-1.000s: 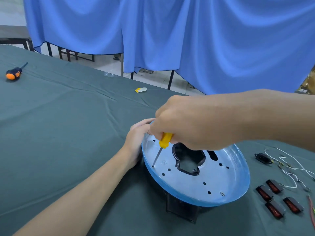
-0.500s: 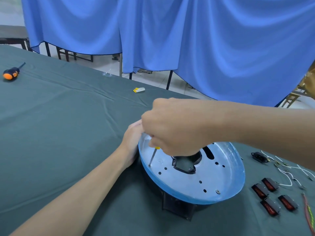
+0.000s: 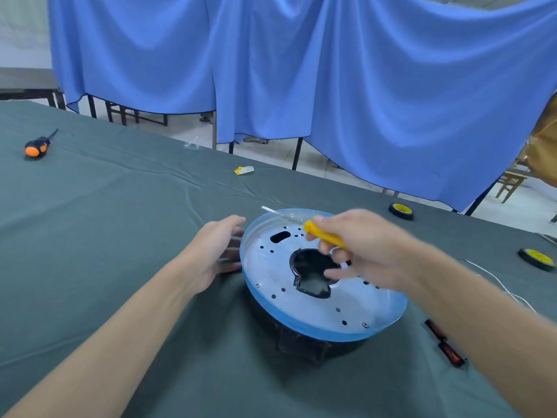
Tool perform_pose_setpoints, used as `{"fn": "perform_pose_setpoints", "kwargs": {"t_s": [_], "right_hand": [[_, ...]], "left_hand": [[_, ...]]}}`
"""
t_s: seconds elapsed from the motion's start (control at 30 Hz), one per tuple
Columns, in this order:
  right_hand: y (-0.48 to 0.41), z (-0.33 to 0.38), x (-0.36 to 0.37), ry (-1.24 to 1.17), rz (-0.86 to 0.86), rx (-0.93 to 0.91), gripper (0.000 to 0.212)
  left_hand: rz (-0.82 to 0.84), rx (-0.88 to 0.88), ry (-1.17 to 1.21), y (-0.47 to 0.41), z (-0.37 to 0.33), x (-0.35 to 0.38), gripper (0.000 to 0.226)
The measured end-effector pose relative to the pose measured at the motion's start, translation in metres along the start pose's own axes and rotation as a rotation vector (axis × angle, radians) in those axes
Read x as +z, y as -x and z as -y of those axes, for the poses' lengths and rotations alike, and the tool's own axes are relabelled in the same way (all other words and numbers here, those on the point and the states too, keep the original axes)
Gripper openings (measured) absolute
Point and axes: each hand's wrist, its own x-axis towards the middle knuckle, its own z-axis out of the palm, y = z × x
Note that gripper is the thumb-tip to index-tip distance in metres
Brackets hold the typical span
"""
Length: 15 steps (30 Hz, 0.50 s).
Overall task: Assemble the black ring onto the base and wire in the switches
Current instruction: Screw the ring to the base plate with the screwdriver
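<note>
A round metal base [image 3: 355, 300] with a blue rim lies face up on the green cloth, with the black ring [image 3: 301, 346] showing under its near edge. My right hand [image 3: 361, 251] hovers over the base and grips a yellow-handled screwdriver [image 3: 322, 233], its shaft lifted and pointing up-left. My left hand [image 3: 217, 251] is spread open beside the base's left rim, blurred, over the black ring's side. Two red rocker switches [image 3: 444, 346] peek out beside my right forearm. White wire [image 3: 500, 285] trails to the right.
An orange and black screwdriver [image 3: 37, 146] lies far left. A small yellow-white item [image 3: 244, 170] sits near the table's far edge. Two tape rolls [image 3: 401, 211] [image 3: 538, 259] lie at the right. Blue curtains hang behind the table, with chairs beyond.
My right hand lifted the screwdriver tip out of the base's hole and swung to the right. My left hand let go of the rim and opened. The view shifted, and the base appears turned.
</note>
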Motion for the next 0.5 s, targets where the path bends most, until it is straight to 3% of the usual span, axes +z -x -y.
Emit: {"fn": "perform_pose_setpoints", "kwargs": {"t_s": [0.17,0.5], "right_hand": [[-0.015,-0.01,0.035,-0.109,-0.084,-0.031,0.028],[-0.023,0.003,0.042,-0.323,-0.078,-0.015,0.028]], "left_hand": [[0.028,0.016,-0.009,0.025,0.007,0.01,0.027],[-0.028,-0.026,0.057,0.045,0.012,0.021,0.016]]}}
